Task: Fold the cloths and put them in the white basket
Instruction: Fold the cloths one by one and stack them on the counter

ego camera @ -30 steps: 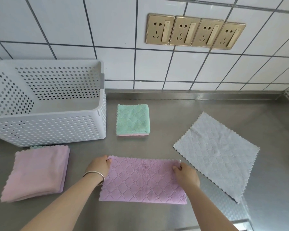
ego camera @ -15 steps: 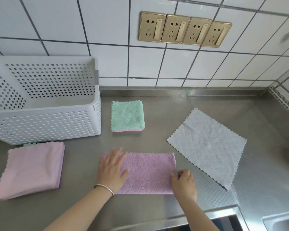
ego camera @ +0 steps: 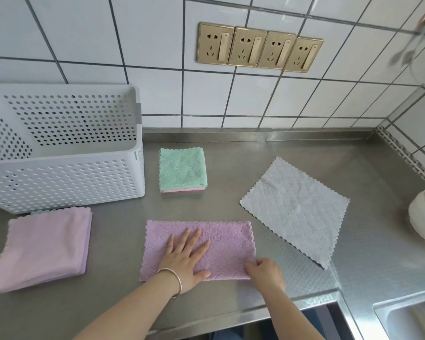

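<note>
A purple cloth [ego camera: 221, 239], folded once into a long rectangle, lies on the steel counter in front of me. My left hand [ego camera: 185, 258] rests flat on its left half with fingers spread. My right hand [ego camera: 265, 271] pinches the cloth's near right corner. A grey cloth [ego camera: 296, 207] lies unfolded to the right. A small folded green cloth [ego camera: 182, 169] sits on a pink one behind. A stack of pink folded cloths [ego camera: 43, 244] lies at the left. The white perforated basket [ego camera: 67, 177] stands at the back left, with no cloth visible inside.
The tiled wall with gold sockets [ego camera: 259, 50] runs behind the counter. A white rounded vessel [ego camera: 424, 219] stands at the right edge. A sink [ego camera: 410, 320] opens at the bottom right. The counter's front edge [ego camera: 231, 317] lies just below my hands.
My left hand moved from the cloth's far left corner onto its surface and lies flat. My right hand slid from the far right corner to the near right corner. The camera view shifted.
</note>
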The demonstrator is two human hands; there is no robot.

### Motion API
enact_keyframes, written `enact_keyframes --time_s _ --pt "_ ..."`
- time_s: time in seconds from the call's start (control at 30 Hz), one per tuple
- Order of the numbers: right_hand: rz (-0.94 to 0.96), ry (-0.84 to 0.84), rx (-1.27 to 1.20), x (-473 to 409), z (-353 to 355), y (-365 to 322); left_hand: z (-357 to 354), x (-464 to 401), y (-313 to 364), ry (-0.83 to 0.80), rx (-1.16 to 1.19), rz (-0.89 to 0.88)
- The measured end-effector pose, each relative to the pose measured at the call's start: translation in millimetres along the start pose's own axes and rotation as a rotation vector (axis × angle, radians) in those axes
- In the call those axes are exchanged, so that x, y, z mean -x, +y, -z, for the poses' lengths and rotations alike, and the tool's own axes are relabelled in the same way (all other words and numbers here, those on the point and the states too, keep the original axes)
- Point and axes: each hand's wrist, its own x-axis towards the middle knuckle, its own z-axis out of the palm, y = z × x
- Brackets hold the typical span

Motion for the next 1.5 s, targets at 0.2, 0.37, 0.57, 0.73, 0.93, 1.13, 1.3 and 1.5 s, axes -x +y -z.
enact_keyframes --time_s 0.2,0.37,0.57,0.73,0.93,1.13,1.3,1.5 --pt "0.176 0.167 -0.421 28.7 0.1 -21.7 46.1 -4.0 23.2 -0.049 0.401 0.138" --pt "0.502 0.312 -0.462 55.5 -23.0 -55.6 99.5 -7.2 33.8 0.032 1.105 0.322" --pt "0.935 0.395 -0.22 74.5 -55.7 -79.0 99.5 -2.3 9.8 0.1 1.285 0.552" --pt "1.082 0.356 -0.022 70.9 -69.0 -73.1 86.9 8.2 -19.4 0.23 1.178 0.664" --pt "0.974 0.206 0.341 55.6 -84.2 -59.0 61.0 22.7 -54.5 0.24 0.954 0.698" --pt "0.963 0.218 0.482 51.6 -90.0 -62.5 40.5 32.5 -67.1 0.239 1.035 0.79" --pt "0.905 0.226 0.511 47.6 -93.5 -59.1 33.7 31.9 -62.3 0.234 1.051 0.79" --pt "0.921 0.217 0.547 48.7 -94.6 -56.0 29.9 29.1 -66.0 0.278 1.036 0.817"
